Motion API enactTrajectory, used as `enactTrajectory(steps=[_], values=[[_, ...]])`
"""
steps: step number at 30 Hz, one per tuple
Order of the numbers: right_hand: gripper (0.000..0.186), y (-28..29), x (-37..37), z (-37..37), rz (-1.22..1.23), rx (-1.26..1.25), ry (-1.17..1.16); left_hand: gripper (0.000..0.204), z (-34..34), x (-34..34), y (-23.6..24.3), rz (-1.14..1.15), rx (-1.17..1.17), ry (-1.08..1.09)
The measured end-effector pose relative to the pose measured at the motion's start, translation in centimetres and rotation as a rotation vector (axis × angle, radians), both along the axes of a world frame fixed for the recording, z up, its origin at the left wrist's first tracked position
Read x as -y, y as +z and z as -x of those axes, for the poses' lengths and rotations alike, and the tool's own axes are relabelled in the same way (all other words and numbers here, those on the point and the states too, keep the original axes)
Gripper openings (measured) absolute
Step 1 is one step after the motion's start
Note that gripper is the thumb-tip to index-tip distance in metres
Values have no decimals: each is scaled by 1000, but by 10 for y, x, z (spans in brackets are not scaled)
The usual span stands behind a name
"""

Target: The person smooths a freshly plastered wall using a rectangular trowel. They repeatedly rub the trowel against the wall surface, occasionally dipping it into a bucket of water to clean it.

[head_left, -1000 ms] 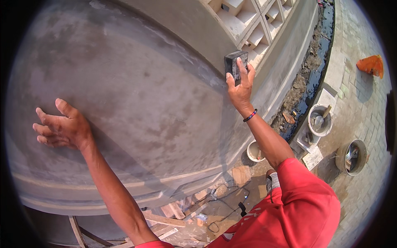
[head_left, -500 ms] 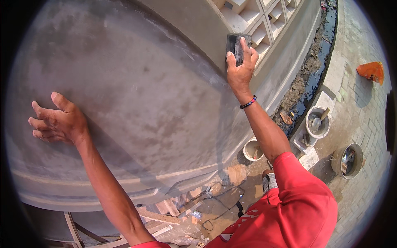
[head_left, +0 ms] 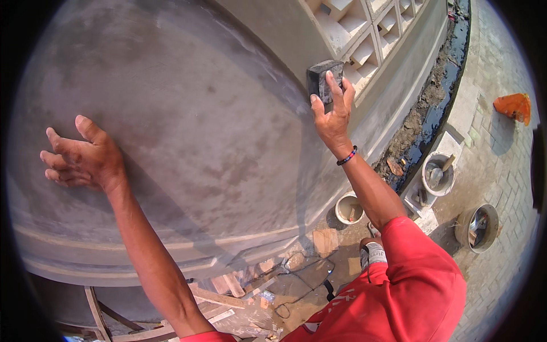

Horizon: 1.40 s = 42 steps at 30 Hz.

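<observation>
My right hand [head_left: 333, 117] grips a dark rectangular foam block [head_left: 325, 81], with plaster-grey smears on its face. The block is at the corner of the grey plastered wall [head_left: 216, 131], just beside the lattice of pale vent blocks. A beaded bracelet [head_left: 347, 156] circles my right wrist. Over on the left, my left hand [head_left: 85, 155] has its fingers spread and holds nothing. It rests at or very close to the wall's damp, blotchy surface; whether the palm touches cannot be told.
Pale vent blocks [head_left: 364, 54] fill the wall's upper right. A ditch of dark water [head_left: 436, 108] runs alongside. Buckets [head_left: 439, 174] with tools, a small white pail [head_left: 349, 208] and an orange object [head_left: 513, 107] stand on the ground. Wood scraps [head_left: 219, 299] and a cable lie below.
My right hand has come slightly down with the foam block, which now tilts and shows more of its side. My left hand has barely shifted.
</observation>
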State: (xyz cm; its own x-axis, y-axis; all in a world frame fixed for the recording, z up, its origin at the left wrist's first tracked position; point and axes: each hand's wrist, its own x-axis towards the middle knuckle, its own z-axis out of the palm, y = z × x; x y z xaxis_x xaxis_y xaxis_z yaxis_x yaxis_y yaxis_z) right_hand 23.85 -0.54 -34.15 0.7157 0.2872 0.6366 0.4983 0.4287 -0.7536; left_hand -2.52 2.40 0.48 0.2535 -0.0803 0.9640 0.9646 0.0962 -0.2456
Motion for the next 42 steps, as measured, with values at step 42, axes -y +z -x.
enactTrajectory(steps=[42], values=[[62,-32,1,-23,19,102,53,68,-8,-1,-1,-16,-45,-66]])
